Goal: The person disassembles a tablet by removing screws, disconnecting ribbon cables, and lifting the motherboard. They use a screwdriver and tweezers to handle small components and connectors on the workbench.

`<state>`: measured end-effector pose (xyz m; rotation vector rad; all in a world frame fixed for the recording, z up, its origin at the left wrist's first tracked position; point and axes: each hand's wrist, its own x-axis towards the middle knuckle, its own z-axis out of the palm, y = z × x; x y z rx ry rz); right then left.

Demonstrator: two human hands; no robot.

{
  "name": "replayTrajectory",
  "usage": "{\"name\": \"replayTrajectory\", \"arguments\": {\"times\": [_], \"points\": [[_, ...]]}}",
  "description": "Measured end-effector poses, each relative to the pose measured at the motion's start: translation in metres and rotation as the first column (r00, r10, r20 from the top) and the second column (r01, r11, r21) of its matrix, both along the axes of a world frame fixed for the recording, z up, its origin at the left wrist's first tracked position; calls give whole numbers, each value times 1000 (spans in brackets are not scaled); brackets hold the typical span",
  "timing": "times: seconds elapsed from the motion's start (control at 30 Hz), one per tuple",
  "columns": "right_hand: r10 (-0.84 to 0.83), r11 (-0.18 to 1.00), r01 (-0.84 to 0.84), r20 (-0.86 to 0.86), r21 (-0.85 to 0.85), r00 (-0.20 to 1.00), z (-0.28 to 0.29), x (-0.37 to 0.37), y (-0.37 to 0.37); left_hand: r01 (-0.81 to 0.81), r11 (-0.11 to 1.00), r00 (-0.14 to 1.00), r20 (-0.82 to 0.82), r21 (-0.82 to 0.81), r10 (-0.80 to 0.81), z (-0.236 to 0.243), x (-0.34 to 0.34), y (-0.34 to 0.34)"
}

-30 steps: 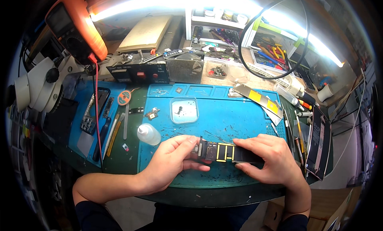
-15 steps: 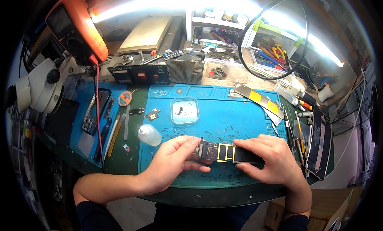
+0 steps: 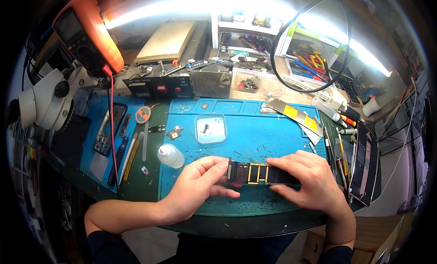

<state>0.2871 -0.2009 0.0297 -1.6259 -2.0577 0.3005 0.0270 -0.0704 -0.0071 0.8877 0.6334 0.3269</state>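
Between my two hands is a slim black circuit board (image 3: 258, 174) with gold-coloured bars across its middle, held level just above the blue repair mat (image 3: 259, 136). My left hand (image 3: 198, 184) pinches its left end, by a small dark connector block (image 3: 232, 171), with thumb and forefinger; the lower fingers curl beneath. My right hand (image 3: 309, 175) grips the right end, thumb along the near edge and fingers along the far edge. That palm hides the board's far right end. Something reddish shows under the left end, too small to make out.
Beyond my left hand stand a white squeeze bottle (image 3: 170, 155) and a clear plastic tub (image 3: 210, 128) with small parts. An orange multimeter (image 3: 86, 38) hangs at upper left, its red lead (image 3: 113, 127) trailing down. Metal plates (image 3: 296, 116) and several hand tools lie at right.
The board has turned slightly in my hands, its gold bars now facing up a little more and shifted slightly. Both hands keep their hold and have hardly moved.
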Motion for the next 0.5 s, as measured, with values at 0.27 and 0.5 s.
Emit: {"name": "replayTrajectory", "arguments": {"times": [0.27,0.5], "points": [[-26,1000,26,31,18,999,-1,1,0,-24,997,999,24,67,22,-6,1,-3],[-46,998,45,14,53,999,-2,0,-1,-33,993,999,38,112,29,-3,0,-5]]}}
